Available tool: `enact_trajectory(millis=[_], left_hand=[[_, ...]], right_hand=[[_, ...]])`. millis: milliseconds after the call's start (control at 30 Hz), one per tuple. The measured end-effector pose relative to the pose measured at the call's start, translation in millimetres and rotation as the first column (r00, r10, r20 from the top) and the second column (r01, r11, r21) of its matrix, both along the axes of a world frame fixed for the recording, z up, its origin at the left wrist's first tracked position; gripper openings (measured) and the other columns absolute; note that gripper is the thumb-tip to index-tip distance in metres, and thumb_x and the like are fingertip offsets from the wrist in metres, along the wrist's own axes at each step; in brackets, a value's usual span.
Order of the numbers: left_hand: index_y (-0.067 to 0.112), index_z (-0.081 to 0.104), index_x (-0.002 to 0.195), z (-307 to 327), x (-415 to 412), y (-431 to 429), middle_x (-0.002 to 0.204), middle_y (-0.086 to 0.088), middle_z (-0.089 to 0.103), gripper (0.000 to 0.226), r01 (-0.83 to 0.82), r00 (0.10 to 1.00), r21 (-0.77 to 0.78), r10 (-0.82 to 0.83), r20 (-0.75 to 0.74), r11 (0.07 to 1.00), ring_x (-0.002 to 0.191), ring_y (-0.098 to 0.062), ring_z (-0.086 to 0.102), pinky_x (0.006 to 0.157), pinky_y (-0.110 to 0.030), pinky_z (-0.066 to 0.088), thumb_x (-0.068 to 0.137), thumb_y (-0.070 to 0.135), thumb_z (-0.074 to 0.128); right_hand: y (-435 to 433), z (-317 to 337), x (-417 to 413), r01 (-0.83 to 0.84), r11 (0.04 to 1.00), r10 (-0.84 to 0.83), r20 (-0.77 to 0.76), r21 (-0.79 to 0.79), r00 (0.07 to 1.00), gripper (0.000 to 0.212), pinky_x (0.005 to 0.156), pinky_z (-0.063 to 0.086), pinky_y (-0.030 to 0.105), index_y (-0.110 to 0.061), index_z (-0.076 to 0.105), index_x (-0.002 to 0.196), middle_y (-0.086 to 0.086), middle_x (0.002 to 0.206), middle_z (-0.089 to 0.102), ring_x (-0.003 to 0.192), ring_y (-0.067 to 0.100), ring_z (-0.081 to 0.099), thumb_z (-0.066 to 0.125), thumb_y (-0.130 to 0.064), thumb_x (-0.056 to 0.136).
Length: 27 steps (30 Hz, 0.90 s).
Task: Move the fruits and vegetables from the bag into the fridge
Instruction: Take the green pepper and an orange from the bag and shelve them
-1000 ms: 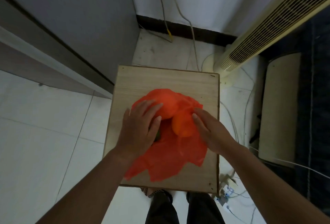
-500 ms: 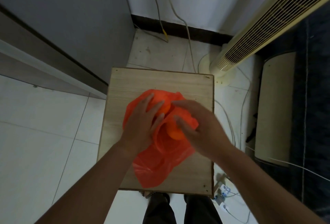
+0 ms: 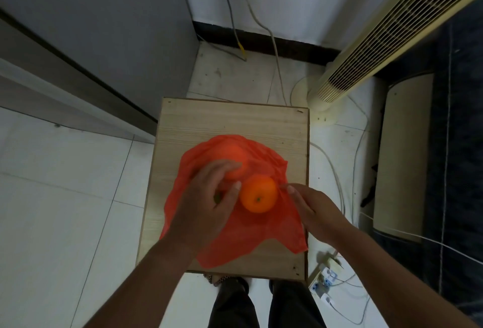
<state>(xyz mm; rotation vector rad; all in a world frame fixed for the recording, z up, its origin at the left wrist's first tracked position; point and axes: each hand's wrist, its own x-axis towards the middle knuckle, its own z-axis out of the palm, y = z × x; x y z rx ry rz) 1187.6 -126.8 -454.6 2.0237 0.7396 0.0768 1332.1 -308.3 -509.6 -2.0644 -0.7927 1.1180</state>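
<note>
We curl left grip (image 3: pixel 206 205) on the bag (image 3: pixel 248 238), likely steadying it; right grip (image 3: pixel 313 207) pinches its edge aside, baring orange (image 3: pixel 258 193) between grips.

Straight down on the square pale wooden tabletop (image 3: pixel 235 118). At its middle sprawls the thin orange-red plastic bag (image 3: pixel 248 238), and there's the round bright orange fruit (image 3: pixel 258 194) lying bare on the film, stem spot up. The left hand (image 3: pixel 206 207) lies curved over the bag toward the tabletop's left side, thumb just beside the fruit; its grip is unclear. The right hand (image 3: pixel 313 210), toward the tabletop's right edge, pinches the film.
</note>
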Motion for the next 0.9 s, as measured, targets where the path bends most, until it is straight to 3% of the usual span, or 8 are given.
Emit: enact_trajectory(millis=[67, 200, 300, 400, 567, 700, 800, 900], left_hand=[[0.037, 0.053, 0.120, -5.4, -0.2, -15.6, 0.126, 0.018, 0.049, 0.041, 0.082, 0.997, 0.010, -0.081, -0.019, 0.997, 0.119, 0.007, 0.041, 0.097, -0.007, 0.031, 0.082, 0.049, 0.045], [0.027, 0.051, 0.129, -32.2, 0.4, -36.2, 0.138, 0.004, 0.047, 0.053, 0.286, 0.954, 0.186, -0.262, -0.142, 0.940, 0.127, -0.012, 0.041, 0.106, -0.021, 0.030, 0.078, 0.043, 0.052], [0.027, 0.042, 0.136, -50.7, 6.6, -43.1, 0.147, 0.000, 0.036, 0.066, 0.370, 0.922, 0.272, -0.316, -0.221, 0.888, 0.133, -0.021, 0.037, 0.106, -0.036, 0.036, 0.074, 0.035, 0.065], [0.029, 0.035, 0.138, -59.5, 13.8, -43.8, 0.149, -0.001, 0.034, 0.080, 0.340, 0.931, 0.313, -0.270, -0.247, 0.887, 0.132, -0.025, 0.038, 0.101, -0.039, 0.040, 0.067, 0.026, 0.074], [0.025, 0.038, 0.138, -61.6, 26.8, -48.1, 0.141, -0.008, 0.044, 0.089, 0.263, 0.947, 0.326, -0.178, -0.266, 0.908, 0.124, -0.030, 0.047, 0.096, -0.042, 0.047, 0.060, 0.016, 0.079], [0.030, 0.028, 0.144, -49.5, 16.0, -53.7, 0.150, -0.001, 0.026, 0.081, 0.221, 0.957, 0.260, -0.157, -0.245, 0.940, 0.136, -0.017, 0.026, 0.108, -0.031, 0.029, 0.076, 0.026, 0.072], [0.042, 0.027, 0.139, -24.3, 2.5, -50.4, 0.148, 0.006, 0.027, 0.084, 0.146, 0.984, 0.231, -0.119, -0.129, 0.962, 0.129, -0.006, 0.023, 0.101, -0.020, 0.024, 0.072, 0.031, 0.077], [0.060, 0.019, 0.131, 1.8, -9.4, -42.5, 0.138, 0.024, 0.025, 0.088, 0.105, 0.992, 0.115, -0.096, -0.083, 0.988, 0.121, 0.006, 0.026, 0.088, -0.008, 0.025, 0.070, 0.036, 0.078]], right_hand=[[-0.2, -0.4, -0.2, -0.004, 1.000, 0.004, 0.015, 0.020, 1.000, 0.050, 0.058, 0.051, 0.022, -0.027, 0.058, 0.084, -0.006, 0.071, 0.061, 0.067, 0.007, 0.061, 0.022, -0.060, 0.091], [-3.8, -1.3, -1.0, 0.008, 0.998, -0.007, -0.017, 0.056, 1.000, 0.042, 0.058, 0.048, 0.015, -0.029, 0.059, 0.089, -0.011, 0.071, 0.061, 0.067, 0.004, 0.062, 0.026, -0.054, 0.094], [-4.6, -2.6, -0.2, 0.009, 0.998, -0.006, -0.037, 0.060, 0.999, 0.043, 0.058, 0.049, 0.016, -0.028, 0.060, 0.093, -0.010, 0.072, 0.063, 0.067, 0.005, 0.063, 0.026, -0.054, 0.094], [-4.3, -3.9, 1.0, -0.009, 0.999, 0.011, -0.026, 0.054, 1.000, 0.051, 0.062, 0.053, 0.025, -0.028, 0.060, 0.091, -0.007, 0.073, 0.063, 0.068, 0.006, 0.062, 0.021, -0.061, 0.090], [-5.5, -6.0, 5.6, -0.076, 0.997, 0.076, 0.001, -0.026, 0.997, 0.046, 0.085, 0.050, 0.025, -0.037, 0.050, 0.123, -0.016, 0.115, 0.058, 0.103, 0.002, 0.056, 0.038, -0.062, 0.086], [-6.0, 1.0, 14.6, -0.186, 0.981, 0.192, 0.186, -0.050, 0.963, 0.068, 0.092, 0.039, 0.023, -0.032, 0.031, 0.140, -0.009, 0.137, 0.043, 0.119, 0.008, 0.044, 0.063, -0.048, 0.082], [1.1, 19.1, 16.9, -0.246, 0.969, 0.241, 0.249, -0.009, 0.938, 0.084, 0.095, 0.032, 0.021, -0.031, 0.025, 0.144, -0.008, 0.146, 0.034, 0.126, 0.007, 0.037, 0.071, -0.044, 0.076], [12.0, 40.7, 11.9, -0.294, 0.955, 0.278, 0.219, 0.041, 0.935, 0.087, 0.095, 0.033, 0.021, -0.041, 0.022, 0.141, -0.013, 0.146, 0.032, 0.120, -0.002, 0.031, 0.074, -0.047, 0.071]])
